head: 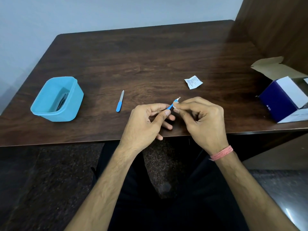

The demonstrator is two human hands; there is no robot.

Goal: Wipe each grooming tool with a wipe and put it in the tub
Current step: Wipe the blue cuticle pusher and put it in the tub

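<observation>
We hold a slim blue-handled grooming tool (170,106) above the near edge of the dark wooden tabletop (141,64): our left hand (146,120) pinches its handle, and our right hand (200,117) pinches a small white wipe (175,106) round its metal tip. To do this well, we should draw the wipe along the whole length while turning the tool. A second blue-handled nail file (120,101) waits to the left; the light blue plastic tub (78,94), far left, already holds dark items.
</observation>
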